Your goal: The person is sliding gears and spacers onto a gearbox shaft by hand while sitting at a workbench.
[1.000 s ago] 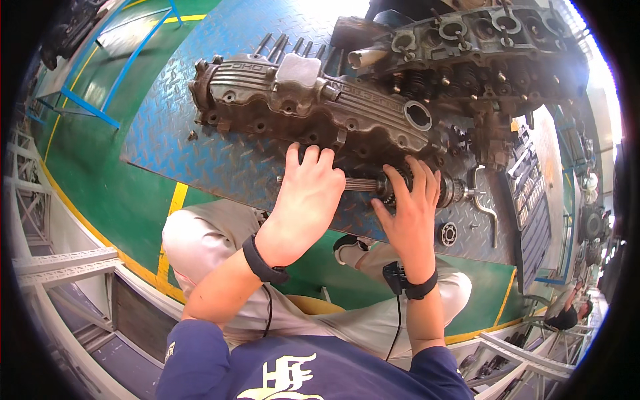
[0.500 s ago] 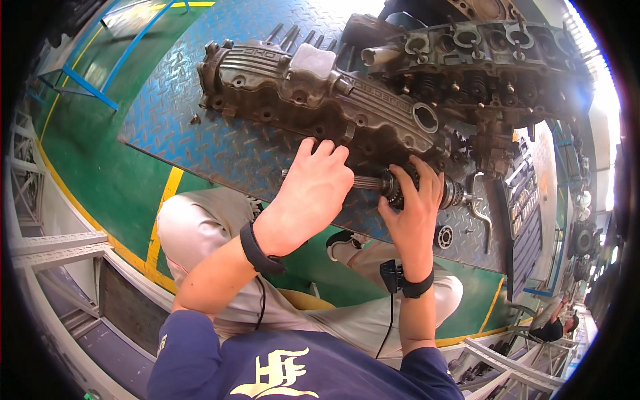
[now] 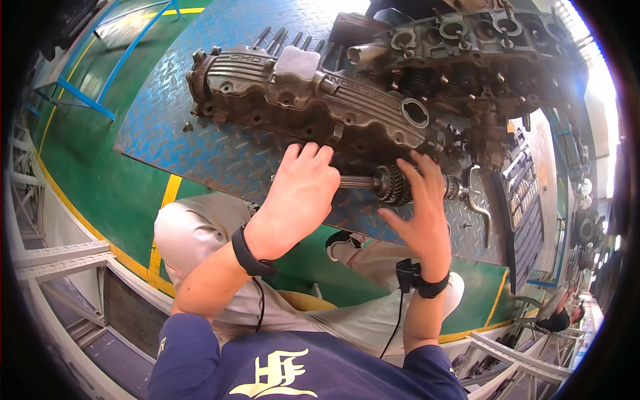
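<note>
A dark metal gear shaft (image 3: 389,185) lies nearly level at the near edge of the blue tread-plate tabletop (image 3: 157,137). My left hand (image 3: 293,200) is closed round its thin splined end, the fingers curled over the far side. Beside the toothed gears, my right hand (image 3: 427,210) is open, thumb and fingers spread apart; its fingers reach over the gear end and partly hide it. Just beyond both hands rests a grey ribbed engine valve cover (image 3: 307,93).
A greasy cylinder head (image 3: 467,60) takes up the far right. Close to the shaft's right end lies a bent metal rod (image 3: 481,213), with a black tool tray (image 3: 527,223) farther right. A small bolt (image 3: 188,125) sits at the left. Another person (image 3: 557,319) is in the right background.
My right hand has loosened from the gears and shifted slightly right and nearer, its thumb spreading away. The round bearing is now hidden behind it. My left hand keeps its grip.
</note>
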Demonstrator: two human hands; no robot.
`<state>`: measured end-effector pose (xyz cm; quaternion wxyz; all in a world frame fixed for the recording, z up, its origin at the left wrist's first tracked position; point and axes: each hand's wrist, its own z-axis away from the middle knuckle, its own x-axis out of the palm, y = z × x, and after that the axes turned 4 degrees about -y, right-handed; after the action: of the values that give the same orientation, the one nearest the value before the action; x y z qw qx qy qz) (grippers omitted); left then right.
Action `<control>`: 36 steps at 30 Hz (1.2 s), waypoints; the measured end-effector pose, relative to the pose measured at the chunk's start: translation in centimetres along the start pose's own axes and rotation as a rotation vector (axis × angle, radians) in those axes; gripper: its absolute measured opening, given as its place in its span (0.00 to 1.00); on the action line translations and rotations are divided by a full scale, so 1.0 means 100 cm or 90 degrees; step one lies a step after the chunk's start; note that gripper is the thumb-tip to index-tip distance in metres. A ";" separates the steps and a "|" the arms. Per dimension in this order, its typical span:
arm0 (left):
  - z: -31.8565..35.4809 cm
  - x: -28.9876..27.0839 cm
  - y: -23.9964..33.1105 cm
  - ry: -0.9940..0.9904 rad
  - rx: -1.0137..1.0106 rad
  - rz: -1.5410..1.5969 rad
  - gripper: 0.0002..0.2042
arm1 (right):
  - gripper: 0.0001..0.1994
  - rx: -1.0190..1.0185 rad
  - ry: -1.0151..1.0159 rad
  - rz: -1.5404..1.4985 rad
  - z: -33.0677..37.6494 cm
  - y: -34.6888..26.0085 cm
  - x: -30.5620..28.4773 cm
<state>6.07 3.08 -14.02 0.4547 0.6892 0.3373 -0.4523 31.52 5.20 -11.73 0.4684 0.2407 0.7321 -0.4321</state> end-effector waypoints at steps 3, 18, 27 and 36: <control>0.000 -0.003 0.001 -0.036 -0.030 -0.010 0.04 | 0.42 0.017 0.025 0.011 0.007 0.020 -0.021; -0.004 -0.013 0.013 -0.058 -0.052 0.018 0.16 | 0.38 0.158 0.023 0.006 0.047 0.082 -0.061; -0.022 -0.006 0.056 -0.051 0.039 0.048 0.37 | 0.43 0.045 0.051 0.068 0.034 0.071 -0.031; -0.043 0.008 0.084 -0.038 0.082 0.030 0.41 | 0.49 0.075 0.053 0.094 0.035 0.074 -0.019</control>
<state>15.13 4.14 -11.32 0.4300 0.7111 0.2775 -0.4822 39.57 6.09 -13.72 0.4530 0.3392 0.7045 -0.4282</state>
